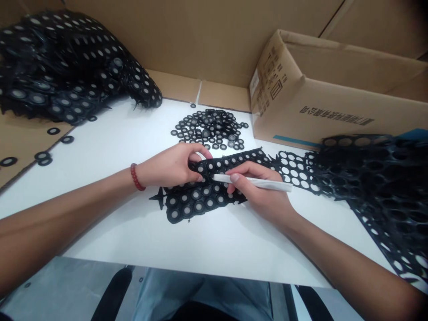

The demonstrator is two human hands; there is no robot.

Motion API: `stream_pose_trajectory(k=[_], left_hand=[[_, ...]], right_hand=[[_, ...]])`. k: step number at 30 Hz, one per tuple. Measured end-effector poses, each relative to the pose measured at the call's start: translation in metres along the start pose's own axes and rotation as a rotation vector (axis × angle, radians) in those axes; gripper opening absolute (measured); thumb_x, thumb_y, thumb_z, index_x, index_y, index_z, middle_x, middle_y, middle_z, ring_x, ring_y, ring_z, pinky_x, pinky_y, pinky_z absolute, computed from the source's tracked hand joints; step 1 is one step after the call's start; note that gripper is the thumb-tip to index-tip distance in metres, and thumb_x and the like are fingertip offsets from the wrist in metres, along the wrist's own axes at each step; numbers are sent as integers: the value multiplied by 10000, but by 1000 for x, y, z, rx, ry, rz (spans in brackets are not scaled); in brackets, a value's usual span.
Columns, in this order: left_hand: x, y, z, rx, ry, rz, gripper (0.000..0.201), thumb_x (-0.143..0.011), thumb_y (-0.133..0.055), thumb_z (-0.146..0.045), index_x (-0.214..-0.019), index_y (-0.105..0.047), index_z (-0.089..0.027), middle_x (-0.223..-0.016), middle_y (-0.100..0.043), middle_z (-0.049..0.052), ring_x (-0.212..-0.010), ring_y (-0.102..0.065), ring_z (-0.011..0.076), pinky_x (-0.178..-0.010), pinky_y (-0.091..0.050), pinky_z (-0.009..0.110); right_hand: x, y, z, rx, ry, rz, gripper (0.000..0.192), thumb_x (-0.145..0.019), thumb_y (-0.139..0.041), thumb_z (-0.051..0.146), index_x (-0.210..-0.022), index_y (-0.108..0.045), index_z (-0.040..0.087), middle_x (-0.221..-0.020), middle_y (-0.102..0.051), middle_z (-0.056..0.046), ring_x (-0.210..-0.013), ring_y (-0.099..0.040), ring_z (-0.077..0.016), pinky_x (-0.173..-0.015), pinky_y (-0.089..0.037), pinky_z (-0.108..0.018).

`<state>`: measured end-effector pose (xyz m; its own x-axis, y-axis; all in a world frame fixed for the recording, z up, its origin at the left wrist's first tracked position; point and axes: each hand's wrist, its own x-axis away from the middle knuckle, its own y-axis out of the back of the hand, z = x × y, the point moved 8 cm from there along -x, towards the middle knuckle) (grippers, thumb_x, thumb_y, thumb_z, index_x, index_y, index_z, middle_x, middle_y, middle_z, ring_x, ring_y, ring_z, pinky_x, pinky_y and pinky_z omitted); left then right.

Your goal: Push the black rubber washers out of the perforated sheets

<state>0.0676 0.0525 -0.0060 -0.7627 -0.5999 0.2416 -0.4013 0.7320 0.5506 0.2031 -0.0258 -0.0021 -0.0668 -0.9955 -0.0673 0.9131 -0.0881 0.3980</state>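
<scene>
Currently my left hand (174, 167) pinches the black moulded sheet of ring-shaped parts (203, 191) at table centre; my right hand (257, 189) is closed around a slim white stick (254, 182) (tip on the sheet). Loose black rings (210, 129) lie at 12 o'clock.

Bare white table (110, 147) lies open left and near; loose rings (210, 128) crowd the far middle, a cardboard box (334, 102) and empty sheets (384, 187) block right.

A small factory packing bench: cardboard carton (334, 102), heaps of black punched sheets (67, 67), loose rings (210, 127).
</scene>
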Motion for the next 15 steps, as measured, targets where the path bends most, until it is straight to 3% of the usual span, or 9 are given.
stream_pose_trajectory(k=[8,15], left_hand=[[-1,-1,2,108,-32,0,363,-702,-644,-220,-1045,-525,-212,-739,-660,-49,-566,-516,93,-525,-373,201],[-2,0,6,171,-30,-41,375,-679,-677,-208,-1033,-556,-194,-772,-690,-23,-592,-554,101,-546,-408,208]], right_hand=[[0,-2,2,-1,3,1,109,-831,-598,282,-798,-660,199,-634,-669,28,-579,-586,-105,-540,-437,-227],[3,-3,7,68,95,-20,79,-835,-595,243,-800,-657,210,-657,-672,41,-612,-607,-91,-576,-459,-197]])
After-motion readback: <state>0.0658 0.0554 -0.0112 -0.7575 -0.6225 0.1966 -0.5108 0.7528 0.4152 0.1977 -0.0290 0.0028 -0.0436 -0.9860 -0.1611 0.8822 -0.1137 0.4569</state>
